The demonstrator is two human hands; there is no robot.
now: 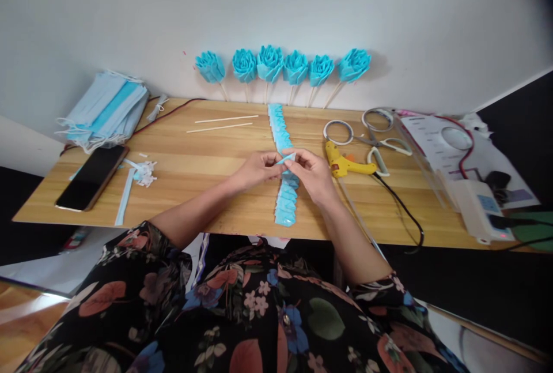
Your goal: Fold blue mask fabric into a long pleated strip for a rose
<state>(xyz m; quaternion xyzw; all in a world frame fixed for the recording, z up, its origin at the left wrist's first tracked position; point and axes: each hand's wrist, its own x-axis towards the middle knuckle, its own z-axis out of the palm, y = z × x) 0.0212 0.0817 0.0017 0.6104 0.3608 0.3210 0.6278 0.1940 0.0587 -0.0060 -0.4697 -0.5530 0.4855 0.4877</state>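
Note:
Between my two hands is a small piece of light blue mask fabric (pixel 287 159), pinched at both ends. My left hand (pixel 260 169) grips its left side with thumb and fingers, and my right hand (pixel 314 172) closes on its right side. Both hover over a long pleated blue strip (pixel 286 203) that runs from the table's back edge toward me; its middle is hidden behind my fingers. A yellow glue gun (pixel 345 162) lies just right of my right hand. Several blue fabric roses (pixel 270 64) on sticks lean against the wall behind.
Stacked face masks (pixel 108 108), a black phone (pixel 93 177) and fabric scraps (pixel 144 173) lie on the left. Two thin sticks (pixel 222 124) rest mid-table. Scissors (pixel 378 141), a tape roll (pixel 338 132), a white power strip (pixel 479 211) and cables are on the right.

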